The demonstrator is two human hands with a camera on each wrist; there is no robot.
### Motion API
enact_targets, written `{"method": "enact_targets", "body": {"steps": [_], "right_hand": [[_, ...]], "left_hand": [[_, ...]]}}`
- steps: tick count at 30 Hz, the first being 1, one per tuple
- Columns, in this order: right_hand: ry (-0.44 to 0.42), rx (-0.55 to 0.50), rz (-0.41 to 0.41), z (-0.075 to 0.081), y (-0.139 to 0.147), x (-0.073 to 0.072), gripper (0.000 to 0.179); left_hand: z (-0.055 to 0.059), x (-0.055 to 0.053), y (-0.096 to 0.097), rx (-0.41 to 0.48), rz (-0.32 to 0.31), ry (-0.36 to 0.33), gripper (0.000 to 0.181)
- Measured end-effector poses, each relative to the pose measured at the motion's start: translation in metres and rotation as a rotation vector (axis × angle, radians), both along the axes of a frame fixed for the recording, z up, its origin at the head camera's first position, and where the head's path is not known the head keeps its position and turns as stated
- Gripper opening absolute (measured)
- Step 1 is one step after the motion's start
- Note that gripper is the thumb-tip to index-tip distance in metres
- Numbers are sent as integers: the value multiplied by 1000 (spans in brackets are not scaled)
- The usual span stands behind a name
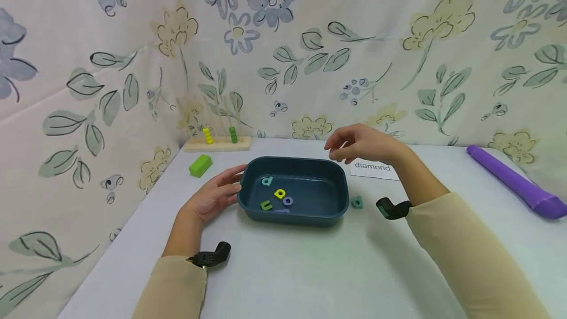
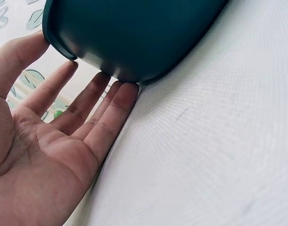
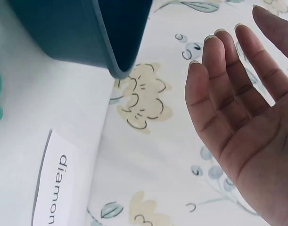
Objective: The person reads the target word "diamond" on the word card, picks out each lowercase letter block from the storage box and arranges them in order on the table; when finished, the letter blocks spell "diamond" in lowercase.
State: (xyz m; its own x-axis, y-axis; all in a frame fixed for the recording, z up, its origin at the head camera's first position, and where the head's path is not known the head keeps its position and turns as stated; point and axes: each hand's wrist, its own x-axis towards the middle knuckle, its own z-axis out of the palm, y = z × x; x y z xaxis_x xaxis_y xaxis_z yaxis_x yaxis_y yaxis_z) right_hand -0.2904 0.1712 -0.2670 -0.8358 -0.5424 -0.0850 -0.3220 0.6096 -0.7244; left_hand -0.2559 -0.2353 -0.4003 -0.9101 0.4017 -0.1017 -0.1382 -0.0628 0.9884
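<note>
A dark teal tray (image 1: 294, 219) stands on the white table, holding several small letters: a teal letter (image 1: 267, 181), a yellow one (image 1: 279, 194), a purple ring-shaped one (image 1: 288, 201), a green one (image 1: 266, 205) and another half hidden by the front wall. My left hand (image 1: 215, 194) touches the tray's left end with its fingertips, thumb at the rim. Above the table by the tray's far right corner hovers my right hand (image 1: 361, 143), its fingers loosely bent around nothing. Just below it lies a white card (image 1: 374, 169) printed "diamond". One teal letter (image 1: 357, 202) lies beside the tray's right end.
At the back left stands a wooden peg rack (image 1: 217, 145) with yellow and green beads. A green block (image 1: 201, 166) lies in front of it. On the far right is a long purple tube (image 1: 516, 182). Patterned cloth (image 1: 292, 87) hangs behind the table.
</note>
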Motion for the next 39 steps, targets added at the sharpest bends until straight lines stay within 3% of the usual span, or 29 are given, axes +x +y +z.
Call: {"method": "enact_targets", "body": {"steps": [13,28,39], "right_hand": [[-51,-13,85,-2,-43,-15,34],[-82,18,87,-4,-72,-27,28],[-96,99,139,-11,-93,-33,32]], "left_hand": [[-4,0,-2,-15,6,-17,67],[-1,0,0,-8,15,-28,66],[1,0,1,-15,5,-15,67]]}}
